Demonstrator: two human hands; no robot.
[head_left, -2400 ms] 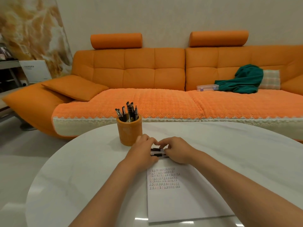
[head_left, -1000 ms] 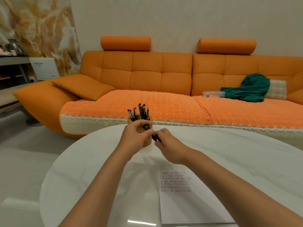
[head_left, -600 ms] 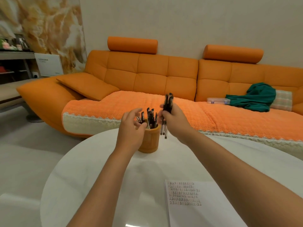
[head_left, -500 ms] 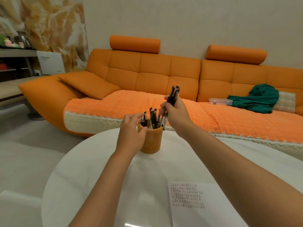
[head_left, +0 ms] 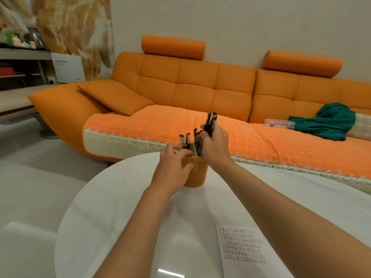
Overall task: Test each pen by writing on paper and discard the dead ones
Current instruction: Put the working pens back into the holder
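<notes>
Showing: two bare forearms stretched forward over the round white desk (head_left: 112, 217), meeting at an orange pen holder (head_left: 197, 174).
Left hand (head_left: 172, 167): wrapped round the holder's left side, with the thumb laid across the front wall and the fingers (head_left: 176, 147) curled at the rim, gripping the holder.
Right hand (head_left: 215, 145): raised just above the holder's right rim, back of the hand toward the camera, fingers clenched round a bundle of black pens (head_left: 210, 122).
Bundle: near upright, leaning slightly right, with the top ends standing out above the fist. The lower ends are hidden behind the hand, so it cannot be told whether they sit inside the holder.
Other pens (head_left: 187, 139): standing in the holder, between the two hands.
Pen holder: upright on the desk, toward its far edge.
Paper (head_left: 251, 263): flat at the desk's near right, well apart from the holder, with rows of small written marks on its upper part.
Background: orange sofa (head_left: 196, 87), with a green cloth (head_left: 329, 121) and a clear box (head_left: 279, 123) on its seat.
</notes>
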